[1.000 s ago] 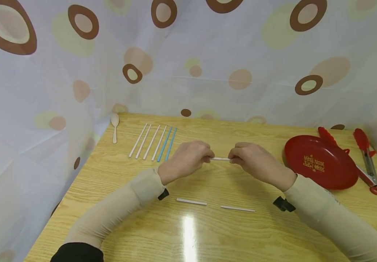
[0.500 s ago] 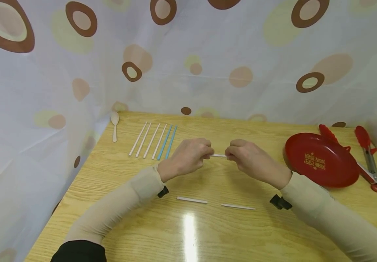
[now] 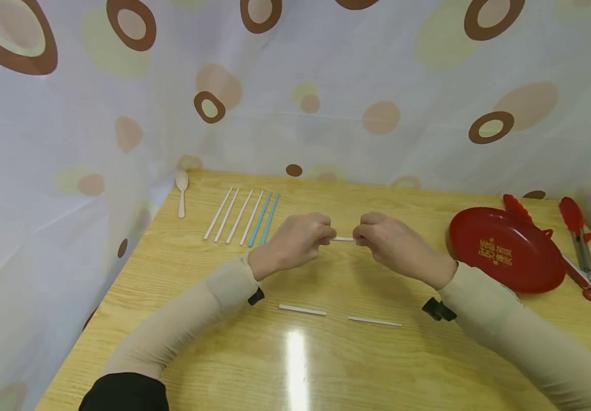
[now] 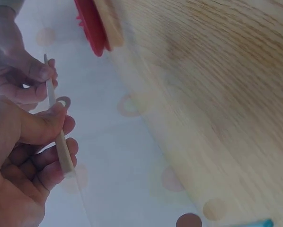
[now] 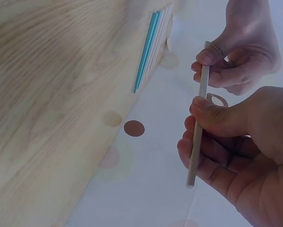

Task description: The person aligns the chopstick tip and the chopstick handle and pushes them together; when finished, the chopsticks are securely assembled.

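Above the middle of the table, both hands hold one thin, pale stick (image 3: pixel 344 239). My left hand (image 3: pixel 295 242) pinches it between thumb and fingers near one end. The other end is pinched by my right hand (image 3: pixel 398 248), leaving a short stretch bare between them. In the left wrist view, the stick (image 4: pixel 64 151) shows a squared-off end beyond the thumb. The right wrist view shows the stick (image 5: pixel 196 146) straight, its lower end sticking out past the fingers. Below the hands, two short white sticks (image 3: pixel 302 310) lie apart in a rough row on the wood.
Several white sticks (image 3: pixel 239 217) and two blue sticks (image 3: pixel 260 220) lie side by side at the back left, near a pale spoon (image 3: pixel 181 194). A red oval plate (image 3: pixel 526 268) with gold characters stands at right. Red-tipped tongs (image 3: pixel 580 242) lie beside it. A patterned curtain (image 3: pixel 326 57) borders the table.
The right hand has shifted slightly left toward the left hand, so less of the stick shows between them. Both hands still grip it. The head view has tilted slightly.
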The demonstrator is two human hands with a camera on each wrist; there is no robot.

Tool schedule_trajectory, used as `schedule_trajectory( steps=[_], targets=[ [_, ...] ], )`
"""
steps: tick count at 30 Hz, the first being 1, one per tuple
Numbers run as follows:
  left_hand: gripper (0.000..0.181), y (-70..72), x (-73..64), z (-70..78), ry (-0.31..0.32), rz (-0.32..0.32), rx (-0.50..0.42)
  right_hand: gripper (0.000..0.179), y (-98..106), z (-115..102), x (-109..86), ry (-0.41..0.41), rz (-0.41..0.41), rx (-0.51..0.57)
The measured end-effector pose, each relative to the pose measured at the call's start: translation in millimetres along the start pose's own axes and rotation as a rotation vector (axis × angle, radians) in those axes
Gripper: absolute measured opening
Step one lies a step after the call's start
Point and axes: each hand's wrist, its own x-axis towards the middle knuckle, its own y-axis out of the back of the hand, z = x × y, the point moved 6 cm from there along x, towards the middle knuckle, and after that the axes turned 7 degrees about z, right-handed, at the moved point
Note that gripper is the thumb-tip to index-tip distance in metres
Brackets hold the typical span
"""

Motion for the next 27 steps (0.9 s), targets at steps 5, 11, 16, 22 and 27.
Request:
schedule_trajectory(
  steps=[5, 11, 16, 22, 27],
  targets=[
    [0.010, 3.2, 2.6, 1.0, 0.052, -0.099, 0.089, 0.012, 2.2, 3.3, 2.3, 0.020, 0.025, -0.050],
    [0.010, 2.5, 5.9, 10.1, 0.087, -0.194, 0.098, 0.014, 4.9, 5.7, 3.5, 0.031, 0.016, -0.104],
    [0.012, -1.8, 6.7, 13.0, 0.099, -0.213, 0.047, 0.017, 5.2, 4.8, 1.4, 0.055, 0.026, -0.154],
    [0.009, -5.8, 4.5, -1.8, 0.201, -0.238, -0.089, 0.029, 15.5, -1.7, 0.7, 0.115, 0.121, -0.181],
    [0.017, -10.6, 0.1, -22.4, 0.318, -0.255, -0.220, 0.030, 16.5, -5.6, -6.5, 0.076, 0.076, -0.137]
  ],
)
